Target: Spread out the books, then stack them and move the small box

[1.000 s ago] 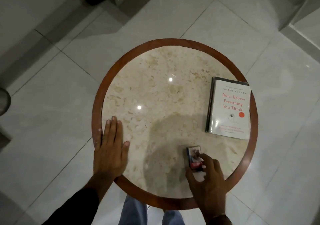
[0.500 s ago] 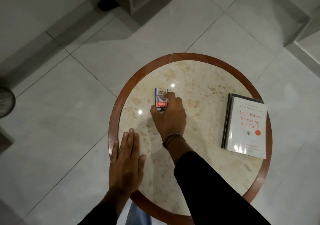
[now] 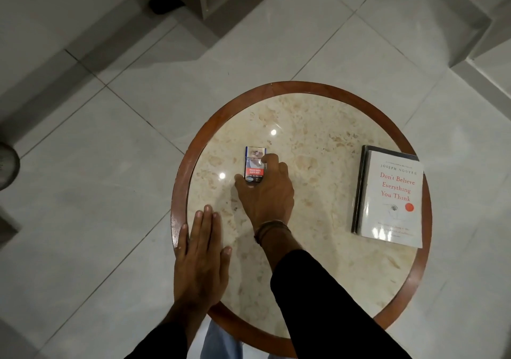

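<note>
A small blue and red box lies on the left half of the round marble table. My right hand reaches across and grips the box between thumb and fingers, holding it on the tabletop. My left hand rests flat, fingers together, on the table's near left rim. At the right side of the table sits a stack of books: a white-covered book with red title on top, and a dark book edge showing beneath it.
The table has a reddish wooden rim. Pale floor tiles surround it. A furniture leg and dark foot stand at the far top. A round grey object sits at the left edge.
My right hand carried the small box from the near right part of the table across to the left middle. The left hand stayed flat on the rim. The camera view shifted.
</note>
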Tool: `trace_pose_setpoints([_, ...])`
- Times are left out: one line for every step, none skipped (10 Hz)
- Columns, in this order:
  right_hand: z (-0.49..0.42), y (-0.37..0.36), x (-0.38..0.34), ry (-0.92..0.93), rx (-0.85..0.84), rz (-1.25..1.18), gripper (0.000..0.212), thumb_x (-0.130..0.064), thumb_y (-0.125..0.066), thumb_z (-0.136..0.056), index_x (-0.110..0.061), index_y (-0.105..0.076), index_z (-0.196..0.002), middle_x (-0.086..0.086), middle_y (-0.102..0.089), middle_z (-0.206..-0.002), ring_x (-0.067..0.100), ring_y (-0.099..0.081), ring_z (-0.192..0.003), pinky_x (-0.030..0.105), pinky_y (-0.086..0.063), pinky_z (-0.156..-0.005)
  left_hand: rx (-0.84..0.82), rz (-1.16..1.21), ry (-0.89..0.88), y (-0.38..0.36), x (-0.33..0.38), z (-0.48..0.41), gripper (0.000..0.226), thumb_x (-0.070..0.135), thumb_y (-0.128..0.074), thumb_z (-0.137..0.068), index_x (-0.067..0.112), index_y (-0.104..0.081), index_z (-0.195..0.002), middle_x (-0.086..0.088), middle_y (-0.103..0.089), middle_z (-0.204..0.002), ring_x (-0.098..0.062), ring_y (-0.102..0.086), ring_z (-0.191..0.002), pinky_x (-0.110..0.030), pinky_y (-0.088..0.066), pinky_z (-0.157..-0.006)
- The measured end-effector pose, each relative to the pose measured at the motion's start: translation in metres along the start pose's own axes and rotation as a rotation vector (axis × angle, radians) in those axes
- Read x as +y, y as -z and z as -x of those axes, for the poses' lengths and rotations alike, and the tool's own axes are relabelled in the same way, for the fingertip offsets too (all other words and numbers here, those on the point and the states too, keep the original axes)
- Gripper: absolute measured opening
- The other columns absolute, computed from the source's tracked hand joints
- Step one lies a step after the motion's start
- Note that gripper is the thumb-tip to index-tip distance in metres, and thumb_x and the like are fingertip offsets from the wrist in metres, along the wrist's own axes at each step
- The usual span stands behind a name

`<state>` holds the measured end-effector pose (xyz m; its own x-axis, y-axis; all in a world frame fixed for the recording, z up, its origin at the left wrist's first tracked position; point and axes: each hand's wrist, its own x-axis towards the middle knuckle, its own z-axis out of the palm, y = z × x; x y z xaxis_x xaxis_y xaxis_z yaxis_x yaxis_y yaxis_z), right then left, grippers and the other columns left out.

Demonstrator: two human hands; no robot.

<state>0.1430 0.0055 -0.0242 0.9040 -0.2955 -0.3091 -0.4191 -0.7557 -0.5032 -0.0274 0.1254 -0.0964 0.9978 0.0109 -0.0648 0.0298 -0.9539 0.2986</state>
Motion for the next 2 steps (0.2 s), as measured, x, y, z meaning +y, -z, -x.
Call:
trace_pose_setpoints([0.022,0.027,0.003,-0.017,0.017,-0.067,0.073,-0.068,-0.077,-0.072,-0.030,-0.051,-0.129,-0.003,-0.064,-0.122,0.022,-0.069,-0.100,0.041,-0.064,-0.081,-0.043,0.004,0.003,0.007,0.002,-0.001,0.072,0.050,-0.044,-0.105,0.010,-0.038,-0.164,-0.016,-0.038,-0.173,-0.038,-0.031,-0.162,-0.058,-0.017,-0.134])
trace_pose_setpoints([0.042,0.057,0.008,-0.019,0.113,-0.167,0.068,-0.068,-0.077,-0.075,-0.031,-0.053,-0.127,-0.005,-0.066,-0.118,0.017,-0.069,-0.097,0.038,-0.063,-0.079,-0.048,0.006,-0.012,0.014,0.004,0.001,0.072,0.054,-0.037,-0.107,0.009,-0.039,-0.164,-0.017,-0.038,-0.173,-0.040,-0.033,-0.160,-0.063,-0.024,-0.131])
